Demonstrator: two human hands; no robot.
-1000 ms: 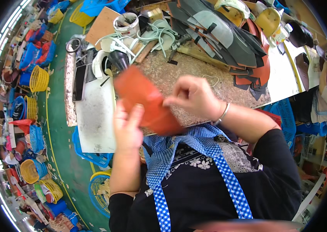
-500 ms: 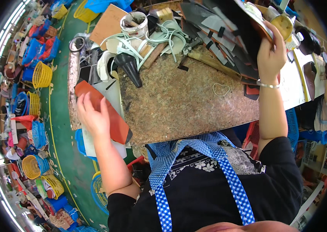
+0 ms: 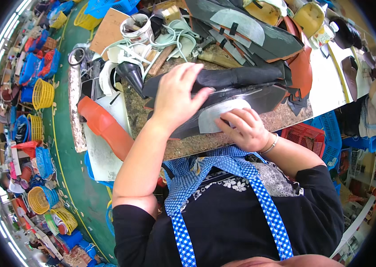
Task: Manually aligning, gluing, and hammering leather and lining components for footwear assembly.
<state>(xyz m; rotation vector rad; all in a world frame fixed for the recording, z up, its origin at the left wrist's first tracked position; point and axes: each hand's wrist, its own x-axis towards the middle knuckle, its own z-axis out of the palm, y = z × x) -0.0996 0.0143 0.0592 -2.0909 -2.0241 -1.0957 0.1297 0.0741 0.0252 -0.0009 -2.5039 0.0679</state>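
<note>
A black leather-like piece (image 3: 259, 100) with a pale grey patch (image 3: 219, 115) lies on the worn board in front of me. My left hand (image 3: 174, 100) rests over its left part, fingers stretched and thumb apart. At the near edge of the grey patch, my right hand (image 3: 246, 129) has its fingers curled onto the piece; its grip is partly hidden. Just beyond lies a folded or rolled black part (image 3: 241, 76), close to my left fingertips. To the left, a reddish-orange piece (image 3: 108, 127) lies over the table's edge.
A stack of black pieces with grey patches (image 3: 281, 42) lies at the back right. Behind my left hand are a black cone-shaped tool (image 3: 130, 75), pale cords (image 3: 181, 38) and a white bucket (image 3: 137, 30). A red basket (image 3: 303, 139) stands below the right edge.
My right hand has come down from the back-right stack to the board, and black pieces now lie there. My left hand has moved right, off the reddish-orange piece onto the black one.
</note>
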